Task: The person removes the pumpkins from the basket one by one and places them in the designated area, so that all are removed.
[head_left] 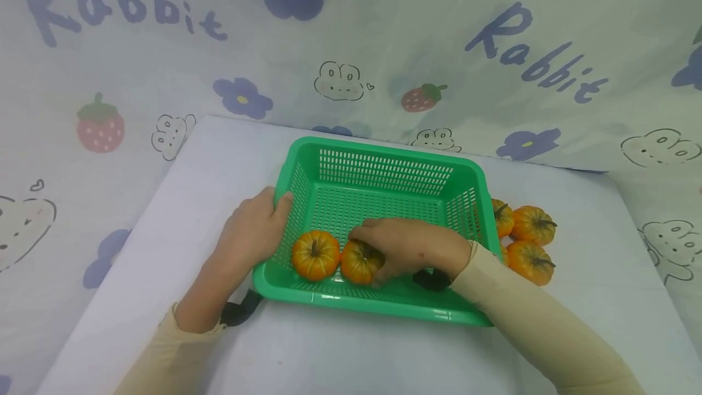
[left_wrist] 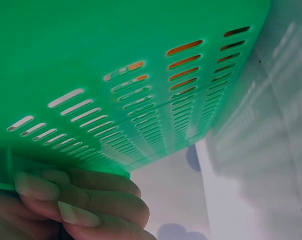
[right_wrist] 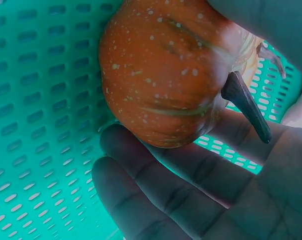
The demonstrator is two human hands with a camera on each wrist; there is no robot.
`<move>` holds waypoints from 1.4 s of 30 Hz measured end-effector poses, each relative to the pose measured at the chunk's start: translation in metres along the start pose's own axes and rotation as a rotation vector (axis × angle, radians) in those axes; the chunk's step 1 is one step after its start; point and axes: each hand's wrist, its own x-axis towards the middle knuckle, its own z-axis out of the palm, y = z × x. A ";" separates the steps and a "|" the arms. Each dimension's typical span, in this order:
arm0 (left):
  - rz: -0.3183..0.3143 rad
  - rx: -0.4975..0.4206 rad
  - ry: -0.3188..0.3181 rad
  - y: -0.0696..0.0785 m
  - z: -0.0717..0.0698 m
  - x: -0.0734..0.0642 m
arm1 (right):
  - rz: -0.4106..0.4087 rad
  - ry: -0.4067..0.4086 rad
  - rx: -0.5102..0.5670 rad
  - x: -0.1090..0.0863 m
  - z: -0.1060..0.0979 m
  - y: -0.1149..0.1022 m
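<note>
My left hand [head_left: 249,227] grips the left rim of a green plastic basket [head_left: 373,305], thumb over the top. In the left wrist view its fingers [left_wrist: 98,200] curl below the rim against the outer wall. Inside the basket, my right hand [head_left: 411,245] holds a small orange pumpkin [head_left: 358,268], thumb on the near side and fingers on the far side. The right wrist view shows this pumpkin [right_wrist: 160,75] with its dark stem toward the palm. Just left of it, near the basket's front left corner, sits another small pumpkin [head_left: 315,256].
Several more small pumpkins [head_left: 531,262] are grouped on the white table [head_left: 592,297], right beside the basket's right wall and partly behind it. A printed cloth [head_left: 384,35] with rabbits, flowers and strawberries hangs behind the table.
</note>
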 end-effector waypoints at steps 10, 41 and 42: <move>-0.003 -0.002 -0.004 0.000 0.000 0.000 | 0.005 0.010 0.038 0.000 0.000 0.001; 0.014 0.015 0.014 -0.002 0.001 0.001 | 0.013 0.051 0.086 -0.001 -0.004 0.006; 0.012 0.016 0.014 -0.003 0.001 0.001 | 0.010 0.056 0.091 -0.002 -0.004 0.007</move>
